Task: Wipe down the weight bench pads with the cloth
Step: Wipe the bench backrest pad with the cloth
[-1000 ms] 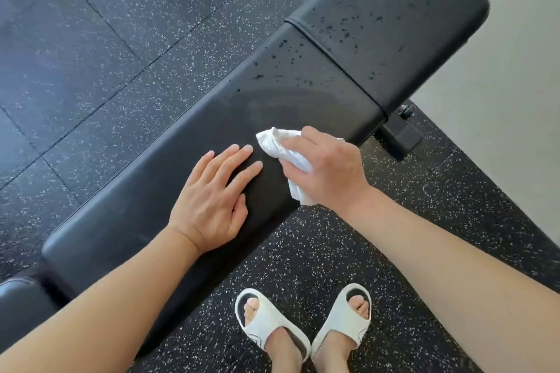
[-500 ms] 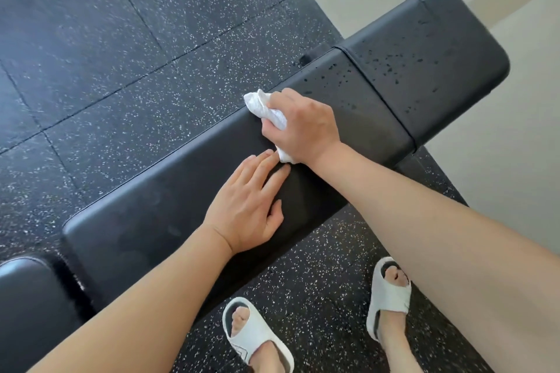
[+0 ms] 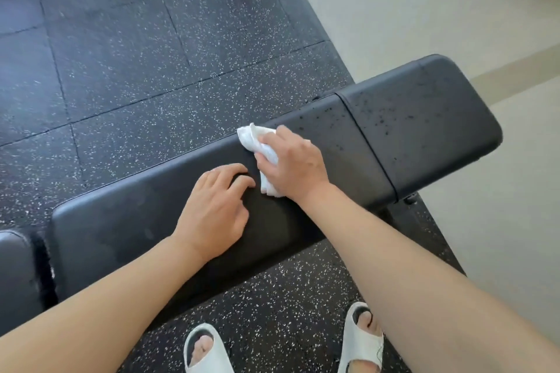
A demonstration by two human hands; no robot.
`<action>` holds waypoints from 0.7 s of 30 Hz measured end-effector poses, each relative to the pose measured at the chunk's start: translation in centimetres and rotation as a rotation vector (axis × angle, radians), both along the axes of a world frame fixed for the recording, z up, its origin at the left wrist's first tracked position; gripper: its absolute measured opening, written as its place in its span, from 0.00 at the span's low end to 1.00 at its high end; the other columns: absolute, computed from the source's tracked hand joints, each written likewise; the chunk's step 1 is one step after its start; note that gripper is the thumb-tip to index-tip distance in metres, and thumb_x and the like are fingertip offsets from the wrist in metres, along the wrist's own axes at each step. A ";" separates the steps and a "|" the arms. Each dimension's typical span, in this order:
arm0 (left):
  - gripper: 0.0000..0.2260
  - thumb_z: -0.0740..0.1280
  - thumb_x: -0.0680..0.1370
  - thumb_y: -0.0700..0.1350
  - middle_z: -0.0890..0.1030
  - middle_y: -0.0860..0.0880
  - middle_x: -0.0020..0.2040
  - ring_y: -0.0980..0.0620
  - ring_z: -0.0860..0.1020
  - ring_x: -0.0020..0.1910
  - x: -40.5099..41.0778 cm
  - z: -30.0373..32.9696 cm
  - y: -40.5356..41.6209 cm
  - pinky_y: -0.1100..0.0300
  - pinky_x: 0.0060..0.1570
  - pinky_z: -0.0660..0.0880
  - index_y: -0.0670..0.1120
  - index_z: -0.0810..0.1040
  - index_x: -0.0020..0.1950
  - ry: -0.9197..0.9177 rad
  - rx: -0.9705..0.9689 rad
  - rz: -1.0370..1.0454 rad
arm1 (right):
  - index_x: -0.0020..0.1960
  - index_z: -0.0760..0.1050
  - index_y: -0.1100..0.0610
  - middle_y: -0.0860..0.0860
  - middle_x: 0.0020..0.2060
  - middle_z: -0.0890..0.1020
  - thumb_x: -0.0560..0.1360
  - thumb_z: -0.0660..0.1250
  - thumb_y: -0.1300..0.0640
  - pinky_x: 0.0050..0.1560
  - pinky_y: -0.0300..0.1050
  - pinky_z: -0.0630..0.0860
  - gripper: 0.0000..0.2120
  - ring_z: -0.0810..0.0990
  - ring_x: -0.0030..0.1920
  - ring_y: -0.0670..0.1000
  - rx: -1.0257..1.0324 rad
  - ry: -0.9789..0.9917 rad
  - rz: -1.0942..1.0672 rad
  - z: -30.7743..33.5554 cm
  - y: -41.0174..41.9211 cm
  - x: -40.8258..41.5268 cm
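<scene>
The long black bench pad [image 3: 130, 221] runs from lower left to upper right. A second, wider pad [image 3: 424, 127] joins it at the right and carries many dark droplets. My right hand [image 3: 295, 165] grips a crumpled white cloth [image 3: 257, 142] and presses it on the long pad near its far edge. My left hand [image 3: 216, 209] rests on the long pad just left of the cloth, palm down with fingers bent at the tips. Part of a third pad [image 3: 13, 275] shows at the far left.
Black speckled rubber floor tiles [image 3: 136, 54] lie beyond and under the bench. Pale smooth flooring [image 3: 439, 9] begins at the right. My feet in white slide sandals [image 3: 203, 348] stand close to the bench's near side. A bench frame part [image 3: 410, 199] shows under the pad joint.
My right hand has slid the cloth from the near edge across the long pad to its far edge. My left hand stayed on the pad and its fingers have curled.
</scene>
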State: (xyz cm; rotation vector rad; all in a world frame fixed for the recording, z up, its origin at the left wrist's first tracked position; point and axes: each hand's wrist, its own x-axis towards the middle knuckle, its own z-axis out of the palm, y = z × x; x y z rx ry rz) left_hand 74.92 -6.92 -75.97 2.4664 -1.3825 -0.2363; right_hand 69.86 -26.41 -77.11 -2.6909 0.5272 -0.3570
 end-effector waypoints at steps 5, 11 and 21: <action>0.21 0.68 0.76 0.39 0.75 0.42 0.71 0.38 0.73 0.70 0.6 0.5 -5.6 0.41 0.72 0.68 0.42 0.77 0.70 0.042 -0.015 0.458 | 0.53 0.81 0.50 0.47 0.42 0.76 0.75 0.71 0.47 0.34 0.45 0.76 0.10 0.77 0.40 0.50 -0.046 0.019 0.090 0.0 -2.1 -5.6; 0.21 0.61 0.79 0.40 0.72 0.43 0.76 0.42 0.64 0.81 -3.1 -2.0 -8.5 0.39 0.80 0.57 0.43 0.76 0.72 -0.006 -0.079 0.720 | 0.56 0.81 0.46 0.44 0.41 0.75 0.77 0.68 0.46 0.35 0.45 0.78 0.10 0.75 0.39 0.47 -0.020 0.019 0.099 -0.8 -5.2 -8.6; 0.23 0.60 0.76 0.43 0.74 0.41 0.75 0.39 0.67 0.79 -2.7 -2.7 -8.7 0.36 0.78 0.61 0.41 0.77 0.71 -0.089 -0.013 0.725 | 0.50 0.81 0.51 0.48 0.40 0.76 0.74 0.69 0.46 0.33 0.48 0.76 0.10 0.79 0.37 0.54 0.011 0.001 -0.026 -0.5 -5.5 4.1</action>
